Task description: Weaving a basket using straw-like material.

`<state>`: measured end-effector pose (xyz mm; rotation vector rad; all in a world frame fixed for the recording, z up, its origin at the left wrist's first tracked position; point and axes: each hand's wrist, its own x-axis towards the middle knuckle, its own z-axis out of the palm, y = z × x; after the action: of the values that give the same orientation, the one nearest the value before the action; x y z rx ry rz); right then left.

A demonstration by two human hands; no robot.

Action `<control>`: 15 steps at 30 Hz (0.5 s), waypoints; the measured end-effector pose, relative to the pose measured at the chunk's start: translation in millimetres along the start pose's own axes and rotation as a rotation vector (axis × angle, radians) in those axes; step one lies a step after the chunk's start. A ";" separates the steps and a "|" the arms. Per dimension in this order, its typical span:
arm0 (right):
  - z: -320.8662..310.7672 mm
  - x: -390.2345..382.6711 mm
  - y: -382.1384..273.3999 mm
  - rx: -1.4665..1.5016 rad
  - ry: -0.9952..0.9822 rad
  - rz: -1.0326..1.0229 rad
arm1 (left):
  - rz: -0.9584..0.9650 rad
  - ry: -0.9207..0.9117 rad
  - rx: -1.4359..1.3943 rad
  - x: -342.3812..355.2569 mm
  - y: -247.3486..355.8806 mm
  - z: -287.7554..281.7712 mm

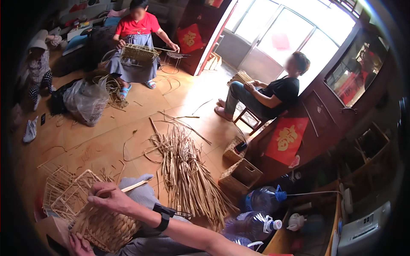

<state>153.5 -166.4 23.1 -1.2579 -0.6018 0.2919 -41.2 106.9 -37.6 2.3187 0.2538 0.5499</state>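
Note:
A half-woven basket (106, 228) of flat, braided-looking dried stalks rests on my lap at the lower left. My left hand (80, 245) grips its near edge, fingers closed over the weave and thumb hidden. Above the basket's far rim, my right hand (110, 197) is bent with its fingers pinched together on a pale dried stalk (135, 185). One end of that stalk sticks out to the right over my grey striped clothing (143, 197). A dark band circles my right wrist.
Wire basket frames (64, 187) stand beside my lap. A large bundle of dried stalks (179, 170) spreads over the floor. Woven boxes (241, 174) and big plastic bottles (252, 226) are at right. Two seated people hold woven work; a small child stands far left near a plastic bag (87, 100).

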 end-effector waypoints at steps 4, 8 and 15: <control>12.3 -0.3 -2.2 0.119 0.034 -0.017 | -0.603 -0.063 -0.934 -16.2 -103.9 1.6; 15.0 0.8 4.6 -0.370 0.087 -0.238 | -0.427 -0.156 -0.397 10.4 -79.5 -35.0; 0.9 -4.4 6.0 -0.580 -0.043 -0.202 | 0.081 -0.081 0.151 61.4 113.6 -0.7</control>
<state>150.2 -166.2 16.3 -1.7310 -0.8813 -0.0338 15.6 46.4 61.4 2.5010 0.1681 0.4896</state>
